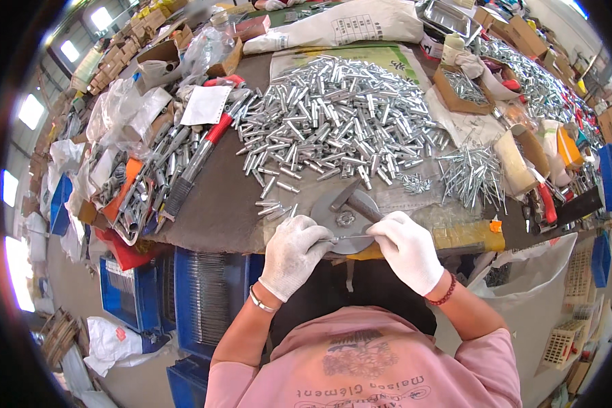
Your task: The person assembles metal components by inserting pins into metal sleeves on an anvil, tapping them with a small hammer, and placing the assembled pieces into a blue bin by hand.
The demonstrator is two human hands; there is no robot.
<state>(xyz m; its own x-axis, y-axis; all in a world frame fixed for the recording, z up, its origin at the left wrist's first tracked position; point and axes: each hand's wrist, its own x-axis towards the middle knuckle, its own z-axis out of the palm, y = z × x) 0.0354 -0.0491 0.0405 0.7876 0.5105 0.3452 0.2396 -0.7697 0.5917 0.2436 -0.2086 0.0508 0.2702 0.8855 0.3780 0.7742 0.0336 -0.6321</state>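
Observation:
Both my hands wear white knit gloves and meet over the near edge of the workbench. My left hand (294,255) is closed, pinching one end of a thin metal rod (352,237). At the rod's other end my right hand (409,251) is closed, thumb and fingers pressed together. Just beyond lies a round grey metal plate (325,209), with a hammer (358,202) resting on it and a small metal cluster (345,219) at its middle. A large heap of short silvery metal sleeves (340,115) spreads farther back.
Thin pins or nails (474,175) lie in a pile at the right, near a cardboard box (464,88) of small metal parts. Tools and a red-handled bolt cutter (197,160) crowd the left. Blue crates (211,299) stand below the bench. A white sack (340,27) lies across the back.

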